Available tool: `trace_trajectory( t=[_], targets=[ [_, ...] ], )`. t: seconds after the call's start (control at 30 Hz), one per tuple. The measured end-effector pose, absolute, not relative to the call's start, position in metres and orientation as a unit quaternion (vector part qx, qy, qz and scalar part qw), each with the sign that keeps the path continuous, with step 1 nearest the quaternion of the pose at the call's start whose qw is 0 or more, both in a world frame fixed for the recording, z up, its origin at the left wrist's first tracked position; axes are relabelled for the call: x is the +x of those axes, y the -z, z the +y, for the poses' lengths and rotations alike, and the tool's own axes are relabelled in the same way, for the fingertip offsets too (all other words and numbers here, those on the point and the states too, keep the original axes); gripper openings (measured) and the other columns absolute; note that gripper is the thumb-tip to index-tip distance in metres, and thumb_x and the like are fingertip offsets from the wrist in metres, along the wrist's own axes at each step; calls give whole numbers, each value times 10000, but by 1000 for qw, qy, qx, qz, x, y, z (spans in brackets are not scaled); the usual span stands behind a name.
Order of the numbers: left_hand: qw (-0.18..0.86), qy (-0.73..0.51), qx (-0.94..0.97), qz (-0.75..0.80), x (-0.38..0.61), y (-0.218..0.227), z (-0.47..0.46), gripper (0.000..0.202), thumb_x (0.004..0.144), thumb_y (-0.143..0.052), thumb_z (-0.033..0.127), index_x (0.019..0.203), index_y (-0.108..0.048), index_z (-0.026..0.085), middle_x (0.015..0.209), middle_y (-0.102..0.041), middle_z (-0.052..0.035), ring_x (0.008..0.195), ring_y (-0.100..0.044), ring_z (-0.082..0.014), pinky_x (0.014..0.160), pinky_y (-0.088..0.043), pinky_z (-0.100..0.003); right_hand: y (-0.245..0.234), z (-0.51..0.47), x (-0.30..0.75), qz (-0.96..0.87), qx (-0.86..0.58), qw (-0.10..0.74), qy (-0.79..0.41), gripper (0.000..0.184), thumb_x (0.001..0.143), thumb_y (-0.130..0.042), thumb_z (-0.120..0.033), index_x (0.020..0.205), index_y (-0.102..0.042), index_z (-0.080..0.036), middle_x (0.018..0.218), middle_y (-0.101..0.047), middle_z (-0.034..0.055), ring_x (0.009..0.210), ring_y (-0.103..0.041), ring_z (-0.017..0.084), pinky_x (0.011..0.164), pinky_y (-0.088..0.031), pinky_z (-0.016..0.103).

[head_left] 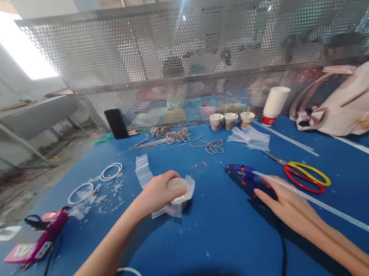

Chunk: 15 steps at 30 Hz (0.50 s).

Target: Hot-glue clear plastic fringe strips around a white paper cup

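My left hand [161,190] grips a small white paper cup [180,197] from above, fingers over its top. Pleated clear plastic strips [174,210] fan out around the cup's side and base. My right hand [291,202] is closed round the handle of a blue glue gun [240,169], its nozzle pointing left and away from me. A long translucent glue stick [344,217] runs out of its back, over my right wrist. Just behind the cup lies another pleated clear strip [143,168].
Scissors [304,177] with red and yellow handles lie right of the glue gun. Grey cord [173,135], several small cups [231,120], stacked paper cups [276,102] and a phone [117,124] line the back. White rings [111,171], plastic scraps and a magenta power strip [39,240] lie left.
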<state>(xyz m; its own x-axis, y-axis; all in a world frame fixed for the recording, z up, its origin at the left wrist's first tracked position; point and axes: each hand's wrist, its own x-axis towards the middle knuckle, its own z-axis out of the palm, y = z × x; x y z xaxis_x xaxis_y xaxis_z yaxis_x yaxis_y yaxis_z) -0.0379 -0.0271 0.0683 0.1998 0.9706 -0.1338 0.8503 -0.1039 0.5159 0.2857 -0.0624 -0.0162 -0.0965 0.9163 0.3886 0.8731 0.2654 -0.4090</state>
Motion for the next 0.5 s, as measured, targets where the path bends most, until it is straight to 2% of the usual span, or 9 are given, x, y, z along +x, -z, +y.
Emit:
trace_trajectory(
  t=[0.17,0.3,0.4,0.5],
  targets=[
    [225,-137,738,621,-36,-64,-24,265,756,-485,378,881,-636,199,795,-677,-29,735,-607,-203,634,-409,-263,15,-93,309,-718,-614,327,0,434,899,-396,-550,1091,-572,-203,1019,-657,84,839,-659,223,765,-538,353],
    [215,-149,739,621,-36,-59,-23,243,769,-424,301,829,-638,203,733,-662,-14,694,-597,-185,620,-400,-257,12,-115,320,-708,-621,337,13,391,893,-425,-552,1051,-592,-235,878,-679,42,751,-676,198,669,-565,286],
    [210,-155,738,622,-37,-56,-22,238,756,-413,268,813,-636,205,718,-657,-8,683,-592,-177,608,-398,-250,14,-134,322,-704,-620,345,-23,329,897,-453,-533,990,-612,-260,831,-696,21,681,-686,172,575,-565,218],
    [211,-155,739,621,-38,-56,-22,246,716,-416,217,827,-636,209,726,-662,-4,677,-593,-172,606,-398,-246,15,-148,313,-738,-574,345,-77,262,916,-456,-473,947,-631,-280,866,-708,22,707,-695,170,561,-565,192]
  ],
)
